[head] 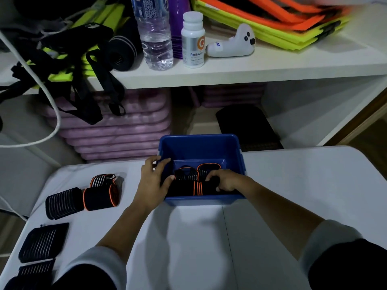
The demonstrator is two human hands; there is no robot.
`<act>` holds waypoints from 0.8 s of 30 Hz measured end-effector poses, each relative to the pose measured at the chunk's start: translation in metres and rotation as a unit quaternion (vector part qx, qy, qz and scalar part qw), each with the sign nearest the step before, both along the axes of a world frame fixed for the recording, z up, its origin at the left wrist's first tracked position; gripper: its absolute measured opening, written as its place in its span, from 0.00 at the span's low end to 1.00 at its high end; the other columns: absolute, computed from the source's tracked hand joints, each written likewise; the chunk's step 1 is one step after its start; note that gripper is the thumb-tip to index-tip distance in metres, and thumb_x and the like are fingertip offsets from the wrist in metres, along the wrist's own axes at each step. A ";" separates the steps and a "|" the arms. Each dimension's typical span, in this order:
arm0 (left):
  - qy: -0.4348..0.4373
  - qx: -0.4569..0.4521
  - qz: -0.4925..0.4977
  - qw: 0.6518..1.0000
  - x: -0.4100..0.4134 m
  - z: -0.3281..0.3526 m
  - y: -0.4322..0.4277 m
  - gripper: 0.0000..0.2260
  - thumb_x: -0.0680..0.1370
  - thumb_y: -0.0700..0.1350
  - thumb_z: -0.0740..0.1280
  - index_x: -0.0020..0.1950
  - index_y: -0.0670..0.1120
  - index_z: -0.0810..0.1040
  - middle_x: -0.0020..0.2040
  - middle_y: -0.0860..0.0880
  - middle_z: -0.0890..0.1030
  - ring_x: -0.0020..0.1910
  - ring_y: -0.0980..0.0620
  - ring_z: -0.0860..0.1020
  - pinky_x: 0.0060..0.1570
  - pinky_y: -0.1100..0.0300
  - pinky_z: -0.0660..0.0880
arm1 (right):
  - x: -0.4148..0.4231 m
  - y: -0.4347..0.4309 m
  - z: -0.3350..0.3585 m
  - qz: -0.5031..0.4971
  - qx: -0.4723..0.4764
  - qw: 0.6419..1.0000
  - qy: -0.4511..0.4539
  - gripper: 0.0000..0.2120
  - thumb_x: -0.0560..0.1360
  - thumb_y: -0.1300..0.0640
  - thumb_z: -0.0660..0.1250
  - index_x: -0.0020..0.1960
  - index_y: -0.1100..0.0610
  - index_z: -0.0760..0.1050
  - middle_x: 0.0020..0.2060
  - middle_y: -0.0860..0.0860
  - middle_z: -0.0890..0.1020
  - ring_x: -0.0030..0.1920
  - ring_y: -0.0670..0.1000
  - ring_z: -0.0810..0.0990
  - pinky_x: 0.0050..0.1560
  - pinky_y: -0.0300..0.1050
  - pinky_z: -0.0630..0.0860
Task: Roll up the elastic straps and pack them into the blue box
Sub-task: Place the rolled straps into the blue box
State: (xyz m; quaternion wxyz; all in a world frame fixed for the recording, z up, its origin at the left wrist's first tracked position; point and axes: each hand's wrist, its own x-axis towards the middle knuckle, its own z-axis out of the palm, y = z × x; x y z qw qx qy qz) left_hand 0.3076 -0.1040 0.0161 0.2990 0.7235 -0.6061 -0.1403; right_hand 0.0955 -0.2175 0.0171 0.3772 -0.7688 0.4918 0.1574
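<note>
The blue box (209,143) stands on the white table (293,185) at its far edge. Inside lie rolled black elastic straps with orange edging (188,174). My left hand (152,181) grips the box's left wall, thumb inside touching a roll. My right hand (224,181) reaches into the box, its curled fingers on a rolled strap near the front right. On the table to the left lie more straps: an orange-edged roll (100,195), a striped roll (62,203), a small coil (102,179) and flat pieces (43,241).
Behind the box is a white shelf (230,70) with a water bottle (155,34), a pill bottle (192,40), a white controller (232,42), neon mats (272,21) and black harness straps (83,80). Purple pads (117,126) are stacked underneath. A white cable (52,114) hangs at left.
</note>
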 end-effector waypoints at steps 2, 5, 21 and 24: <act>-0.001 0.001 -0.002 1.000 0.001 -0.001 0.001 0.22 0.75 0.44 0.69 0.68 0.45 0.71 0.67 0.42 0.64 0.65 0.43 0.65 0.65 0.52 0.67 | 0.000 0.002 0.001 0.006 -0.001 1.000 0.004 0.24 0.75 0.67 0.66 0.68 0.50 0.69 0.73 0.56 0.63 0.70 0.57 0.66 0.65 0.44 0.66; -0.005 -0.001 -0.004 1.000 0.001 -0.001 0.001 0.22 0.75 0.44 0.68 0.68 0.46 0.70 0.67 0.42 0.64 0.65 0.43 0.65 0.65 0.53 0.66 | -0.002 0.007 0.003 0.013 -0.002 1.000 -0.001 0.26 0.75 0.61 0.68 0.70 0.49 0.67 0.73 0.55 0.64 0.71 0.57 0.65 0.68 0.46 0.64; -0.013 -0.002 -0.001 1.000 0.002 0.002 0.004 0.21 0.76 0.45 0.66 0.69 0.48 0.69 0.67 0.43 0.65 0.65 0.43 0.65 0.64 0.48 0.68 | -0.005 0.019 0.020 0.000 0.003 1.000 0.002 0.22 0.77 0.56 0.66 0.70 0.51 0.68 0.73 0.55 0.64 0.71 0.56 0.64 0.69 0.45 0.62; -0.008 -0.022 0.006 1.000 0.006 0.007 0.010 0.20 0.77 0.46 0.65 0.69 0.49 0.70 0.65 0.43 0.67 0.64 0.44 0.66 0.63 0.51 0.68 | -0.003 0.020 0.031 -0.005 -0.011 1.000 0.014 0.22 0.78 0.54 0.64 0.71 0.51 0.67 0.73 0.55 0.65 0.71 0.56 0.64 0.69 0.46 0.62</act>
